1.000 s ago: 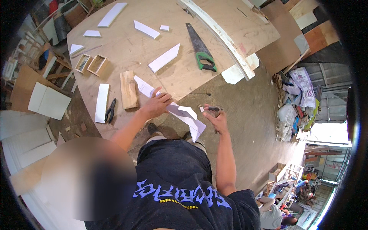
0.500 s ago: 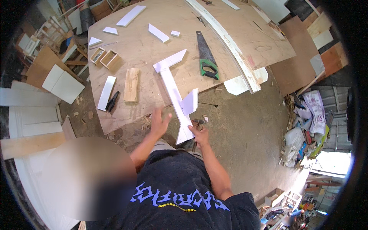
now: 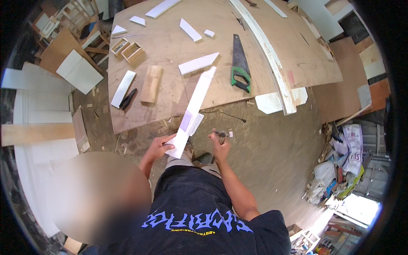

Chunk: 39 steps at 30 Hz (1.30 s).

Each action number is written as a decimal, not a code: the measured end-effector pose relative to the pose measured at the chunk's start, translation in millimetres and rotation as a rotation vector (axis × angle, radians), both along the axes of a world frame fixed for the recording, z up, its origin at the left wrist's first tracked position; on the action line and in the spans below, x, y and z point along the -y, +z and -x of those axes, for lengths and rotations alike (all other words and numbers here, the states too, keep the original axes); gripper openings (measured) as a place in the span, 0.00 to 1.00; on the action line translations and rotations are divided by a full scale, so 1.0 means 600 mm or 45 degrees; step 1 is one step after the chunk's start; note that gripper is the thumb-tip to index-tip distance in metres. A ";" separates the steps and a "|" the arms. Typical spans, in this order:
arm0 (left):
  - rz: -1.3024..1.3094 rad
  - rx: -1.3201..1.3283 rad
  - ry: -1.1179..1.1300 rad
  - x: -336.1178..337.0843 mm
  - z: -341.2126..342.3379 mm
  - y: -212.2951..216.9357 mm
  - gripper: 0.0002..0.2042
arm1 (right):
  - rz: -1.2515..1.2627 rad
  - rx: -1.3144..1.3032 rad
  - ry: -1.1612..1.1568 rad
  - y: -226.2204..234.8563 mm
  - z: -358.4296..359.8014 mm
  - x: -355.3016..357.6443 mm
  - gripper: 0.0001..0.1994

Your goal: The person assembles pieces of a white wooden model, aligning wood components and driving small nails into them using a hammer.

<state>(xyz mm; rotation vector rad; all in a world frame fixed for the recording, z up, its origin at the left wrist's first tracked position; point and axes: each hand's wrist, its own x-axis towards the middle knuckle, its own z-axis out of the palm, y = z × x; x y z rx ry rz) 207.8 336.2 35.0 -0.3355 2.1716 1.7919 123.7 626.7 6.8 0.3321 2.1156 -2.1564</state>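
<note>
The plywood counter (image 3: 178, 55) carries most of the work: a long curved white strip (image 3: 265, 46) across its right part, a green-handled handsaw (image 3: 239, 63), a plain wooden block (image 3: 151, 83), two small open wooden frames (image 3: 127, 47), and several cut white trim pieces, one of them pointed (image 3: 198, 63) near the middle. The long white trim board (image 3: 193, 108) is in hand, its far end resting over the counter's front edge and its near end held low by the left hand (image 3: 160, 146), whose fingers are clamped on that end. The right hand (image 3: 221, 144) is closed around a small dark tool, too small to tell which kind. Judging by the many cut pieces already lying out, a good share of the cutting looks done, while this board looks not yet placed or fixed. Against the frame half a second back, the board has swung from lying angled near the counter edge to running straight from the person toward the handsaw, and both hands have dropped lower, away from the counter
</note>
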 end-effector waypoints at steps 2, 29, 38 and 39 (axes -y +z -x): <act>0.004 0.047 -0.083 0.033 0.031 0.026 0.28 | -0.011 0.030 -0.056 -0.019 0.065 -0.010 0.13; 1.191 -0.308 -0.682 0.121 0.229 -0.058 0.33 | 0.249 0.495 -0.682 -0.089 0.195 0.132 0.20; 1.087 -0.484 -0.324 0.112 0.196 -0.108 0.35 | -0.571 0.244 -0.126 -0.118 0.216 0.112 0.14; 1.119 -0.533 -0.258 0.103 0.185 -0.114 0.35 | -0.727 0.253 -0.036 -0.101 0.222 0.111 0.15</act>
